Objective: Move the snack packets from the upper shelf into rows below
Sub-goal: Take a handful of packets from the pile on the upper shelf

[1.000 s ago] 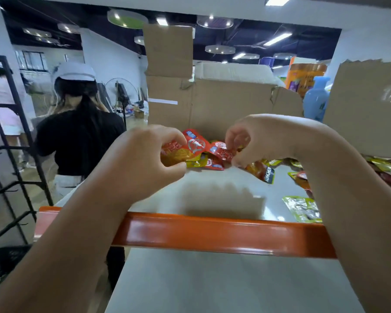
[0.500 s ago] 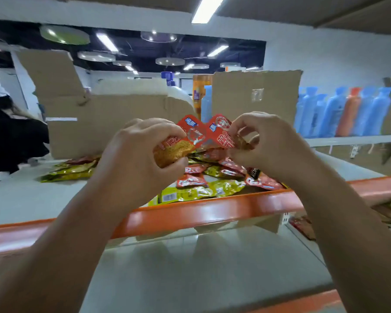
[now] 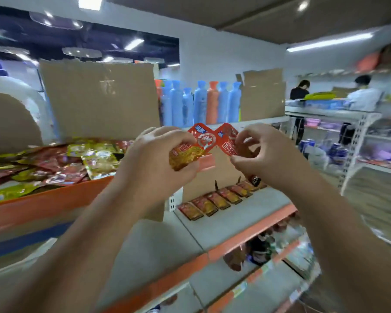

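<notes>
My left hand (image 3: 158,154) grips red and orange snack packets (image 3: 190,150) in front of me. Beside it, my right hand (image 3: 260,154) pinches another red packet (image 3: 227,141); a dark packet pokes out under that hand. A loose pile of red and yellow packets (image 3: 61,163) lies on the upper shelf (image 3: 45,199) at the left. On the lower shelf (image 3: 239,220) a row of several red packets (image 3: 217,201) lies in front of a cardboard divider, below my hands.
A big cardboard box (image 3: 99,100) stands behind the pile. Blue and orange bottles (image 3: 199,102) line a shelf behind my hands. More shelves (image 3: 269,251) with goods run below. At the far right, two people (image 3: 300,91) stand by white racks.
The view has swung right and the lower shelf with its row of packets has come into sight. Both hands still hold the packets and have moved right, away from the pile.
</notes>
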A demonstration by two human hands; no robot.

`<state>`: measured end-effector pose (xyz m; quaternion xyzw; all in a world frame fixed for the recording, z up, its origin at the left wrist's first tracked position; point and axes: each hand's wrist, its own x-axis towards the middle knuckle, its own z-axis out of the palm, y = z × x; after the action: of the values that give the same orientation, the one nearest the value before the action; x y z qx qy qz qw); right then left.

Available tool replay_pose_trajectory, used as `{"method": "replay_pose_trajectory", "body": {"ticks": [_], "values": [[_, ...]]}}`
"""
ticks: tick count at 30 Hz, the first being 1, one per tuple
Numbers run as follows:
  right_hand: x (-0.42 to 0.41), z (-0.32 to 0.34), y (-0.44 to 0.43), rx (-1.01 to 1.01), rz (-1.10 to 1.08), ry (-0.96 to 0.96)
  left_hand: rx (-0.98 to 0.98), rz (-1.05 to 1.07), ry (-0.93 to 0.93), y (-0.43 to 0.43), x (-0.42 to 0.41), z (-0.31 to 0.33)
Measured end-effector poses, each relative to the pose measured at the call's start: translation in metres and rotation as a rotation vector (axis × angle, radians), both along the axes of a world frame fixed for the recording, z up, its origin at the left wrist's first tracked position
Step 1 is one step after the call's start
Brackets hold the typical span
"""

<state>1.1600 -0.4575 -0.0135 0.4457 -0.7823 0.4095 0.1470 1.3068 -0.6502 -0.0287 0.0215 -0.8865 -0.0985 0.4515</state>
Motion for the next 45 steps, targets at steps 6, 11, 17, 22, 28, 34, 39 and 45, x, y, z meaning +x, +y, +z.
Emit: {"method": "replay_pose_trajectory", "body": {"ticks": [6,11,17,22,28,34,39,45], "values": [[-0.066,-0.024,0.063,0.008,-0.128,-0.007,0.077,-0.051,-0.064,0.05,-0.089,-0.026],[-0.116,-0.048,0.088,0.014,-0.212,-0.041,0.085,-0.074,-0.135,0.066,-0.15,-0.055],[-0.185,-0.075,0.088,0.075,-0.305,-0.05,0.139,-0.067,-0.15,0.06,-0.226,-0.081],[-0.258,-0.086,0.07,0.132,-0.33,-0.051,0.202,-0.088,-0.163,0.041,-0.3,-0.097],[-0.351,-0.088,0.026,0.175,-0.324,-0.062,0.278,-0.074,-0.213,0.007,-0.383,-0.116],[-0.411,-0.112,-0.007,0.24,-0.29,-0.08,0.339,-0.034,-0.265,-0.018,-0.433,-0.133],[-0.461,-0.136,-0.017,0.25,-0.243,-0.107,0.37,0.028,-0.27,-0.022,-0.461,-0.149],[-0.52,-0.172,-0.021,0.224,-0.145,-0.186,0.429,0.172,-0.302,-0.008,-0.496,-0.173]]}}
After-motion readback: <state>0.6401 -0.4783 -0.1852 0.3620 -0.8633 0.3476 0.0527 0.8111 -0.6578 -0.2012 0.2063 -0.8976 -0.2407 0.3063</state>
